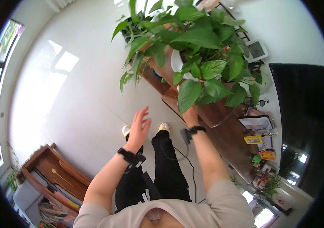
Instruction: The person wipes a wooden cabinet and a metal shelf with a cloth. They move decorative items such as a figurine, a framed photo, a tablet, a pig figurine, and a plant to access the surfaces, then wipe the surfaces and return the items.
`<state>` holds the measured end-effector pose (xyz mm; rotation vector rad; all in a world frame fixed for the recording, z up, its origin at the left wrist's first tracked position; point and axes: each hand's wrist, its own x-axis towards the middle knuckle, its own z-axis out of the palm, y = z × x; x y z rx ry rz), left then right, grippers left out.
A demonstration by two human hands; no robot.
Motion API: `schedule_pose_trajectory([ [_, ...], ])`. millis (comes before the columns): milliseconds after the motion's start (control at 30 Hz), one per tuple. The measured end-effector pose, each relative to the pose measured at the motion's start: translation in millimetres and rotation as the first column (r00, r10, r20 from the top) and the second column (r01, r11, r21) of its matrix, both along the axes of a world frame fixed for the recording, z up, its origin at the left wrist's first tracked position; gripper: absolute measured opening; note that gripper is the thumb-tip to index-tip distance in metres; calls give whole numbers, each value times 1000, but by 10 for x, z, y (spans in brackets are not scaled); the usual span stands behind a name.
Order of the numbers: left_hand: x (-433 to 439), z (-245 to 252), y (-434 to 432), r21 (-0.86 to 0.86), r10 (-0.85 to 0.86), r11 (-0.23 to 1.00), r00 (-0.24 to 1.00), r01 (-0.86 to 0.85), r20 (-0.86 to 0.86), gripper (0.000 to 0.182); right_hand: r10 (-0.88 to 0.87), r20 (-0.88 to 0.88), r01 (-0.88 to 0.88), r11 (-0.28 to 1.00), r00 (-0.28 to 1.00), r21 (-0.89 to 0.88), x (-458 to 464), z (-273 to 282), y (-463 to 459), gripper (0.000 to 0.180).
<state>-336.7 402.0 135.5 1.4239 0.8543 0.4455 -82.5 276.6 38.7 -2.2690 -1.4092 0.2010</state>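
A leafy green pothos plant (214,68) with broad leaves stands in a white pot (176,61) on a brown wooden TV cabinet (225,135). My right hand (189,114) reaches up to the plant's near side. Leaves cover most of its fingers, so whether it touches the pot or grips anything is hidden. Over the pale floor, to the left of the cabinet, my left hand (139,126) hangs in the air with its fingers apart and nothing in them. Each wrist wears a black strap with a small device.
A large black television (298,114) stands along the wall at right. On the cabinet are a tablet-like framed screen (255,123), a yellow frame (253,139) and small ornaments. A white-framed display (256,50) is behind the plant. A black cable (193,173) hangs by my legs. Wooden furniture (56,168) stands lower left.
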Motion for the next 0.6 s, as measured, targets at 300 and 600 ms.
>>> schedule_pose_trajectory([
  [300, 1648, 582, 1221, -547, -18, 834, 995, 70, 100, 54, -709, 167, 724, 688, 685, -46, 1043, -77, -994, 51],
  [600, 1763, 860, 1751, 232, -639, 580, 613, 781, -465, 68, -623, 291, 674, 729, 726, -120, 871, 120, -903, 70],
])
